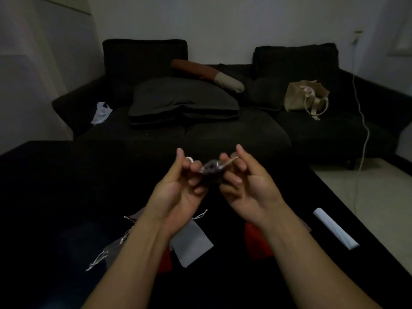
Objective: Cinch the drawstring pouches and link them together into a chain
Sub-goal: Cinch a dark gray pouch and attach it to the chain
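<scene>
Both hands are raised above the black table [66,186], palms toward me. Between them hangs a small dark drawstring pouch [211,169]. My left hand [182,186] pinches its left side with curled fingers. My right hand [243,181] pinches the pouch's pale drawstring at the right side. On the table below lie a grey pouch [191,241] with its strings at the top, a red pouch [256,244] partly hidden by my right forearm, another red one [165,262] under my left forearm, and dark grey pouches [111,248] with pale strings at the left.
A white rolled paper [336,228] lies near the table's right edge. Beyond the table stands a dark sofa [223,130] with cushions, a beige tote bag [305,97] and a white plastic bag [101,112]. A white cable [363,121] hangs down at the right.
</scene>
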`<control>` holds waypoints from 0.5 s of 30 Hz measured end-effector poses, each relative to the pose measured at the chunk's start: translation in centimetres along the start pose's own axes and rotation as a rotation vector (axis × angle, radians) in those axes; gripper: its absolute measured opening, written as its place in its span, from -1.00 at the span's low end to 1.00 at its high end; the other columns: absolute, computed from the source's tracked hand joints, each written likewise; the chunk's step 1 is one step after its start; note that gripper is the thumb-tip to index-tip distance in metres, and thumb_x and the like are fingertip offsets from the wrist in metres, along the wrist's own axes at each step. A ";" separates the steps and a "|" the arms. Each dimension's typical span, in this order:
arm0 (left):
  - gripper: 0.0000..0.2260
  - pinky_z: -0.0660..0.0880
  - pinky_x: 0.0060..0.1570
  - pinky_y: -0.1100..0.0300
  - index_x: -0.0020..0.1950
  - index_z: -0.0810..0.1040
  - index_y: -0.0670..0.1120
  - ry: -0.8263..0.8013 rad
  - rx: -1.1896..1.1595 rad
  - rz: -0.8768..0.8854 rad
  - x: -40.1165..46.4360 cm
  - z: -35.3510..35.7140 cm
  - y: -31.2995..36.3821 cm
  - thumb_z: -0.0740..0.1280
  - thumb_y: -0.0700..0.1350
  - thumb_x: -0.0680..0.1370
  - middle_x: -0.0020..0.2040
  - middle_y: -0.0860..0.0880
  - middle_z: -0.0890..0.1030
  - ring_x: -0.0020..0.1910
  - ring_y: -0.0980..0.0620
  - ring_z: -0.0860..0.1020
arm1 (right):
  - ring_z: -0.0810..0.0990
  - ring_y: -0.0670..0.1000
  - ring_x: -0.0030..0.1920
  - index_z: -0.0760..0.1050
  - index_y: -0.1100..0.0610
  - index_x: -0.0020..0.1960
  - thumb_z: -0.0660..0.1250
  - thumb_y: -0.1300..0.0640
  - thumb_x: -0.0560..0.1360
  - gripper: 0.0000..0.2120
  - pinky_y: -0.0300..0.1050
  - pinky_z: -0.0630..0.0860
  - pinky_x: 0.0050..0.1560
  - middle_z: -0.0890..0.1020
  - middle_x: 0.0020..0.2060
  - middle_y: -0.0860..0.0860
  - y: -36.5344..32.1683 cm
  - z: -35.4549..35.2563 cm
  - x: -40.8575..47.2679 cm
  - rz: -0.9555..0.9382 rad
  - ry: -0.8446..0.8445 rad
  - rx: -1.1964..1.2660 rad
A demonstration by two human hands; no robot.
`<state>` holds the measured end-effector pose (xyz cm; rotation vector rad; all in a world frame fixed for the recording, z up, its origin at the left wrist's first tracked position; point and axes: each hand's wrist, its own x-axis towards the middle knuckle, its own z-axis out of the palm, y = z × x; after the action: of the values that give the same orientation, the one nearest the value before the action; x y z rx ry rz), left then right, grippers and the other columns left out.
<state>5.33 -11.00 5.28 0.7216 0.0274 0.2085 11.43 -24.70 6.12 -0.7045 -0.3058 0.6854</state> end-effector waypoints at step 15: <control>-0.63 0.27 -0.43 0.31 -0.33 0.41 -0.04 0.230 0.295 0.281 0.7 0.6 -1.4 0.17 0.06 0.65 -0.46 0.07 0.37 -0.48 0.18 0.31 | 0.16 -0.14 -0.57 0.25 0.09 -0.37 0.22 0.05 0.64 -0.58 -0.32 0.06 -0.60 0.25 -0.53 -0.02 -0.4 -0.7 1.2 -0.248 0.267 -0.321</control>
<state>6.37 -12.28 4.82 0.9928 0.1792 0.5640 12.89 -24.45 5.96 -1.0336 -0.2533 0.3019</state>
